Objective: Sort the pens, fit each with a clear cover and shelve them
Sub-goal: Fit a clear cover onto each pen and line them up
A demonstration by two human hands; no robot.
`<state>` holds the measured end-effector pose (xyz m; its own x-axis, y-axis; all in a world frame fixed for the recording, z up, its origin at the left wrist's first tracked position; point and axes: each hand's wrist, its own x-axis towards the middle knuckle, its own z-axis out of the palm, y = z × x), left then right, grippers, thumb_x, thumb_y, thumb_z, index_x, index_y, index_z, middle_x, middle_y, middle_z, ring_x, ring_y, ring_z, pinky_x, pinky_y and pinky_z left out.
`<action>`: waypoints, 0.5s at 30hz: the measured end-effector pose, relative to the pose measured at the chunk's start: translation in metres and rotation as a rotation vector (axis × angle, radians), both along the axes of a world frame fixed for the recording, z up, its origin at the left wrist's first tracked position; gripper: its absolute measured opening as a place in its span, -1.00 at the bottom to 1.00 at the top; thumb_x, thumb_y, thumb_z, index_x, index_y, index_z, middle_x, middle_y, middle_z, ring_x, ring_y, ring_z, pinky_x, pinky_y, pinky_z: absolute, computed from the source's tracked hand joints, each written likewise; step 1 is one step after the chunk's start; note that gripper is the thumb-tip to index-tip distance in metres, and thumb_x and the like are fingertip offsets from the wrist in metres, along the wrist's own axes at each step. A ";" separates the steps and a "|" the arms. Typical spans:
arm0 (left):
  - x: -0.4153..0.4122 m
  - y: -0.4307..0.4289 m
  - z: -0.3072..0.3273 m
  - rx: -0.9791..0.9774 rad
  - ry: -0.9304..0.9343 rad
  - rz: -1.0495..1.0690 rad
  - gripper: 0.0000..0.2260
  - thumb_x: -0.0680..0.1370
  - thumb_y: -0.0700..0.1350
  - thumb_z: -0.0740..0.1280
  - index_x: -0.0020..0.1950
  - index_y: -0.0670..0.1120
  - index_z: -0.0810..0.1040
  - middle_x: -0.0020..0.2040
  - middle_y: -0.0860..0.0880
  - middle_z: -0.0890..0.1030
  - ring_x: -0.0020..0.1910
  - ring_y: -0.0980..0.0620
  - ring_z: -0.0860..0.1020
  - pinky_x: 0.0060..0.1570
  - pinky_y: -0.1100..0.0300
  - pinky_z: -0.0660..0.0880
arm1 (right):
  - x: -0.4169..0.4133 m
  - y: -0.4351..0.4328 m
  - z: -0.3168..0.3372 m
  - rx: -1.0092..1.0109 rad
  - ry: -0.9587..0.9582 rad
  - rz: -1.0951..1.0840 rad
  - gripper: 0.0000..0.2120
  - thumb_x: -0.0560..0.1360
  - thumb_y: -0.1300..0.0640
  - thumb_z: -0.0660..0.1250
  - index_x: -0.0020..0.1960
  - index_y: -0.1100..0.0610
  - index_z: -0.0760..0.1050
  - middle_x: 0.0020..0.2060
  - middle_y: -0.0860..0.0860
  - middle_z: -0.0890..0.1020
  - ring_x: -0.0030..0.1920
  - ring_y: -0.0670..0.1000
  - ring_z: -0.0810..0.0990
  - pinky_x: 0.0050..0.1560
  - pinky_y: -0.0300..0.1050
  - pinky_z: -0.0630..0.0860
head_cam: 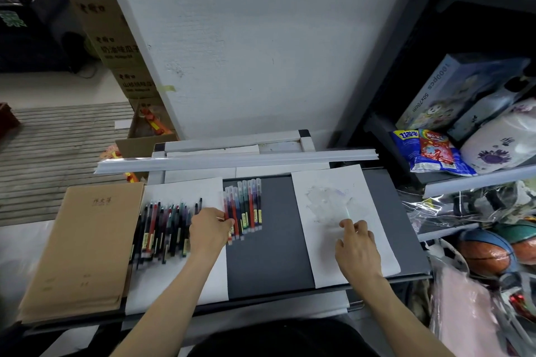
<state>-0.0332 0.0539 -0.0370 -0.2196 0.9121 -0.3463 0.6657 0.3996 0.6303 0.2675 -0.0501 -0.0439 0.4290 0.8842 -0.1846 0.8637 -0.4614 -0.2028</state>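
Pinching a slim red pen (226, 206) beside the row of clear-covered pens (247, 209) on the dark grey table (266, 258): my left hand (209, 229).
My right hand (358, 249) sits at the clear plastic covers (326, 200); I cannot tell its grip. The blue box (452, 90) reads "1000pcs 50x70cm".

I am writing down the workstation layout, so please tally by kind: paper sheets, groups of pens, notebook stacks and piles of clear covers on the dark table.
White paper sheets: 2
Groups of pens: 2, one loose bunch, one covered row
Brown notebook stack: 1
Pile of clear covers: 1
Total: 6
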 end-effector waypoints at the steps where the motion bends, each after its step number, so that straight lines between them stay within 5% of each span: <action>1: 0.002 0.000 -0.001 -0.009 -0.003 0.003 -0.69 0.53 -0.08 0.55 0.20 -0.21 0.69 0.08 -0.16 0.73 0.08 -0.16 0.67 0.05 0.15 0.51 | -0.001 -0.001 -0.001 0.011 0.009 0.002 -0.63 0.57 0.30 0.25 0.35 0.13 0.46 0.16 0.16 0.47 0.06 0.19 0.51 -0.07 0.00 0.55; 15: 0.007 0.010 -0.005 0.035 -0.030 -0.050 -0.61 0.52 -0.06 0.56 0.26 -0.23 0.65 0.16 -0.13 0.71 0.16 -0.12 0.66 0.24 0.02 0.57 | 0.011 0.011 -0.001 0.026 0.039 -0.020 -0.81 0.61 0.31 0.19 0.09 0.14 0.55 -0.06 0.06 0.49 -0.19 0.13 0.51 -0.25 -0.07 0.44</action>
